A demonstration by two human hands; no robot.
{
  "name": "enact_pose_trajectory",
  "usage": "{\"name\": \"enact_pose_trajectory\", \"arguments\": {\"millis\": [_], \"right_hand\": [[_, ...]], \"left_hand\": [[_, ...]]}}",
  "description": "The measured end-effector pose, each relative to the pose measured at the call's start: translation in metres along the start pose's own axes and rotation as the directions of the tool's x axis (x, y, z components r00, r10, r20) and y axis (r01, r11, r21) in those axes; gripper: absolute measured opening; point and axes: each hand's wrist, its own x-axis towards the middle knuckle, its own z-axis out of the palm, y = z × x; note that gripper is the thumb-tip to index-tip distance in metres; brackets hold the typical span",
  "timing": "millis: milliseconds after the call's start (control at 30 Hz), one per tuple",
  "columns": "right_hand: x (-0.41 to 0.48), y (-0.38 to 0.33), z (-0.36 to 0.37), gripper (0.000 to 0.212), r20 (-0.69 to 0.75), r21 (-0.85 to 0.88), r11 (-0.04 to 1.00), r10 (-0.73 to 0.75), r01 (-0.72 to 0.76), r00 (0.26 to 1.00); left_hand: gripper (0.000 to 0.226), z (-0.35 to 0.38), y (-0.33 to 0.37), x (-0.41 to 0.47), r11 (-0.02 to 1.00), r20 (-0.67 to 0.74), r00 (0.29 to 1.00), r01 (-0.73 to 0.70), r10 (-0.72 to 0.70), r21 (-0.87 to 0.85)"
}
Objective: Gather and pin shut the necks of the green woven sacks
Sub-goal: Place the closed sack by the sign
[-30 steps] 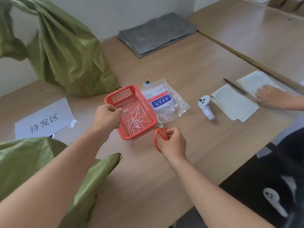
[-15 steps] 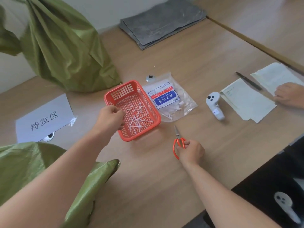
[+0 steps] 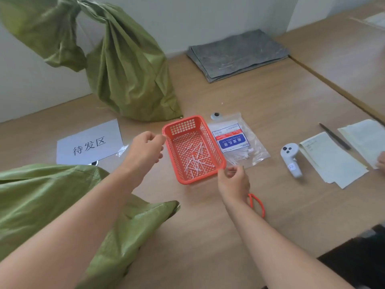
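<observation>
Green woven sack (image 3: 52, 205) lies nearest on the table (image 3: 208, 236), under the left forearm, back-left of both hands; left hand (image 3: 143, 151) nearer. It and the right hand (image 3: 233, 180) hover curled at the rim of the red basket (image 3: 181, 118); grasp indeterminate. Second sack (image 3: 129, 69) stands beyond, neck gathered shut.

Two green sacks (image 3: 129, 65) (image 3: 41, 201), one red basket (image 3: 222, 161), one tie packet (image 3: 235, 140), one scissors (image 3: 258, 205)

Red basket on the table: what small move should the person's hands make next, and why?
Probably the right hand picks a white tie from the red basket beside it. The scissors lie on the table, neither it nor the left hand visibly holds anything, and the near green sack shows no gathered neck.
</observation>
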Motion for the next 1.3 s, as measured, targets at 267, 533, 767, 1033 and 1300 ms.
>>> {"name": "enact_pose_trajectory", "arguments": {"millis": [267, 533, 767, 1033, 1300], "right_hand": [[-0.083, -0.128, 0.050, 0.007, 0.261, 0.171, 0.935, -0.346, 0.310, 0.901], [-0.220, -0.210, 0.118, 0.007, 0.460, 0.220, 0.830, -0.551, 0.512, 0.696], [-0.346, -0.255, 0.191, 0.007, 0.545, 0.207, 0.728, -0.640, 0.654, 0.541], [-0.432, -0.272, 0.277, 0.051, 0.688, -0.210, 0.554, -0.502, 0.805, 0.524], [-0.454, -0.261, 0.307, 0.034, 0.623, -0.462, 0.357, -0.521, 0.812, 0.584]], "left_hand": [[0.059, -0.114, 0.007, -0.041, 0.994, -0.154, 0.988, -0.010, -0.008, -0.113], [0.062, -0.274, -0.040, -0.094, 0.990, -0.451, 0.893, -0.067, 0.003, -0.125], [0.031, -0.405, -0.108, -0.119, 0.996, -0.584, 0.809, 0.025, -0.069, -0.083], [0.022, -0.483, -0.196, -0.090, 0.952, -0.312, 0.902, 0.254, -0.297, -0.172], [0.024, -0.484, -0.223, -0.094, 0.929, 0.077, 0.951, 0.309, -0.300, -0.206]]}}
